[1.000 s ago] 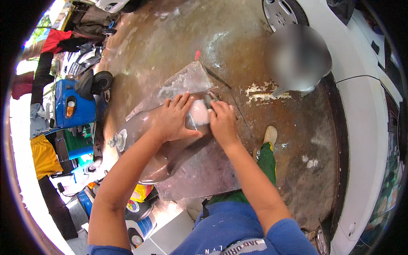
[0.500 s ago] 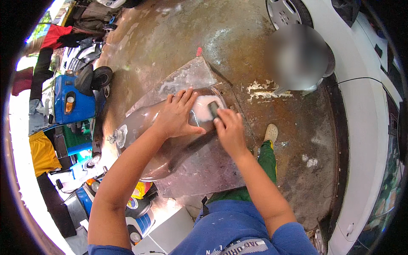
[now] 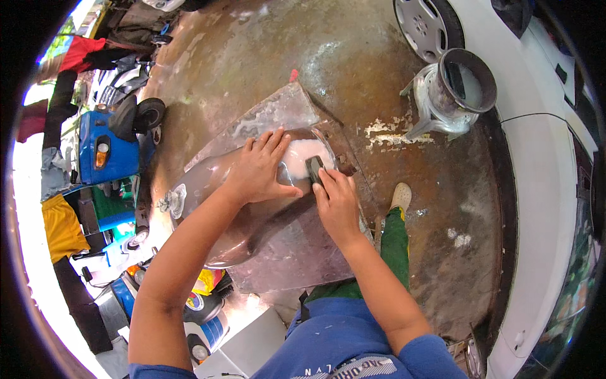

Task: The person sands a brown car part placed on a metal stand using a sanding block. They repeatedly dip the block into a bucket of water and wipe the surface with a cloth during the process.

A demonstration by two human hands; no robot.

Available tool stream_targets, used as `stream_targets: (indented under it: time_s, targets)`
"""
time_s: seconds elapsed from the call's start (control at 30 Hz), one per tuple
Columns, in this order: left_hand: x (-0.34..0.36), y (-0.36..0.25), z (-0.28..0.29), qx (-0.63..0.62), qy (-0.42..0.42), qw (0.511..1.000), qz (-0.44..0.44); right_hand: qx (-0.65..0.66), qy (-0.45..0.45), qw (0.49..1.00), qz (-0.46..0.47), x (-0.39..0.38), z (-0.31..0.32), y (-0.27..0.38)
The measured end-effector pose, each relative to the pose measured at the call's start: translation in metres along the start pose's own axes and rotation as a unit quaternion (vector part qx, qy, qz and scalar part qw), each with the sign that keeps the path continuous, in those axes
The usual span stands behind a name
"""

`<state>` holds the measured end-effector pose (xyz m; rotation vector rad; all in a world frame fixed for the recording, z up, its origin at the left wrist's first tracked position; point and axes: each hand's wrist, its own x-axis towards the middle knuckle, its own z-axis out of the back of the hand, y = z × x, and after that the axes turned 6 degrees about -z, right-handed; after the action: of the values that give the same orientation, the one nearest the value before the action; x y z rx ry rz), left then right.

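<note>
A glossy brownish-grey fuel tank (image 3: pixel 218 218) lies on a stained board (image 3: pixel 297 259) in front of me. A white filler patch (image 3: pixel 297 155) covers part of its upper right end. Lying flat on the tank just left of the patch is my left hand (image 3: pixel 259 167), its fingers spread and holding nothing. My right hand (image 3: pixel 338 202) pinches a small dark sanding pad (image 3: pixel 313 169) against the lower right edge of the patch. The tank's left end carries a silvery fitting (image 3: pixel 172 201).
A metal bucket (image 3: pixel 489 88) with cloudy liquid and a dark object inside stands on a pale stool (image 3: pixel 423 107) at right. Beyond it is a white car (image 3: pixel 543 221). A blue vehicle body (image 3: pixel 110 148) and hung clothes (image 3: pixel 63 224) line the left. The concrete floor (image 3: pixel 240 57) looks wet.
My right hand has drawn the sanding pad slightly down and left over the patch's edge. My left hand stays in place on the tank.
</note>
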<state>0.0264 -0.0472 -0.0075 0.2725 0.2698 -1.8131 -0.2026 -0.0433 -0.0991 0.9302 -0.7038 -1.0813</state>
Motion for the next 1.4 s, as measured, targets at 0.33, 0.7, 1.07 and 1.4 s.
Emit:
stream_targets:
  time_s: [0.33,0.7,1.07,1.4]
  targets:
    - [-0.003,0.003,-0.002,0.008,-0.008,1.000,-0.010,0.037,0.005,0.999,0.006,0.011,-0.007,0.002]
    - [-0.006,0.003,-0.005,0.011,-0.015,1.000,-0.014,0.077,0.016,0.996,0.047,0.029,-0.015,0.006]
    - [-0.008,0.005,-0.008,-0.030,-0.034,0.999,0.001,0.046,0.037,0.998,0.029,0.033,-0.011,0.003]
    - [-0.007,0.014,-0.007,-0.080,-0.053,0.995,-0.017,0.028,0.028,0.999,0.020,0.039,-0.012,0.001]
